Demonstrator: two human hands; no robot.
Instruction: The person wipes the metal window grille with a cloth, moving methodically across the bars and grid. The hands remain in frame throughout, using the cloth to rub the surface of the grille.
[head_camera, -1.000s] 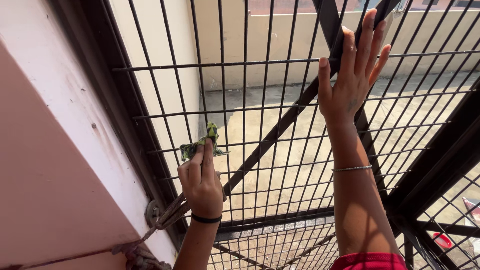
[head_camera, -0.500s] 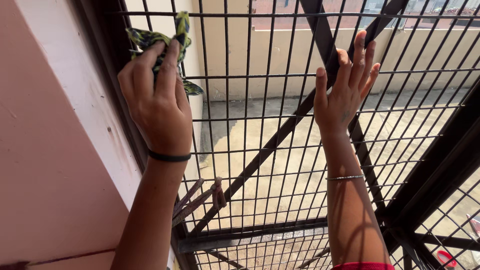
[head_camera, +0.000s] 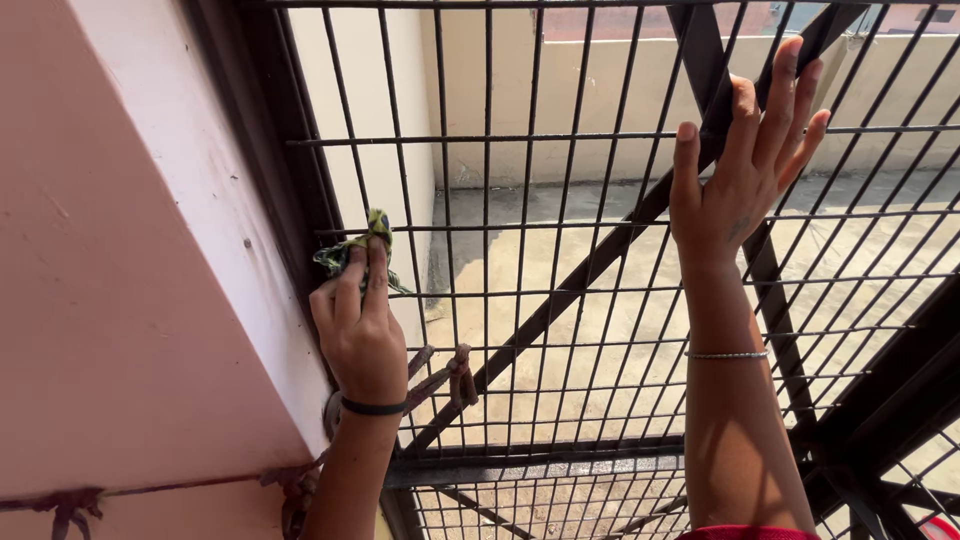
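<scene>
We see only part of the crumpled green patterned cloth (head_camera: 352, 252); most of it is bunched out of sight behind our left hand (head_camera: 358, 322). Its fingers (head_camera: 376, 283) are pressed together, pinning the cloth against the black metal grille of thin bars (head_camera: 560, 300) just beside the pale pink plastered wall (head_camera: 130, 300). Our right hand (head_camera: 735, 180) rests flat and high on the grille, fingers spread over a thick diagonal brace (head_camera: 560, 310). A rusty hinge-like fitting (head_camera: 445, 375) below is hard to make out. Both forearms rise steeply, cut off at the bottom edge.
</scene>
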